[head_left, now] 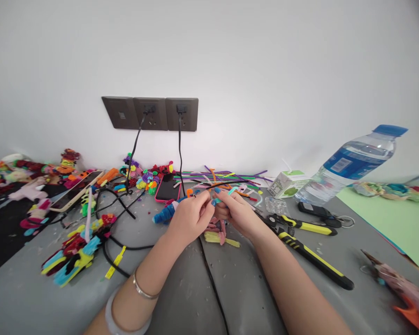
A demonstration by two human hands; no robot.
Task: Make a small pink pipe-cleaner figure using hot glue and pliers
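Note:
My left hand (pixel 190 216) and my right hand (pixel 235 213) meet over the middle of the table, both closed in a pinch with fingertips almost touching. A short pale turquoise pipe cleaner (pixel 232 190) sticks up from the fingers of my right hand. What my left fingertips pinch is mostly hidden by the fingers. Just below the hands lie pink and pale yellow pipe cleaner pieces (pixel 222 238). Close to my left hand rests a blue fuzzy coil (pixel 164 214). Behind the hands are loose long pipe cleaners (pixel 226 176) in several colours.
Yellow-and-black pliers (pixel 310 253) lie at right, near a car key (pixel 314 210), a drink carton (pixel 288 183) and a tilted water bottle (pixel 352 163). Phones (pixel 167 188) and pipe cleaner figures (pixel 78 251) crowd the left. Black cables (pixel 209 274) cross the table.

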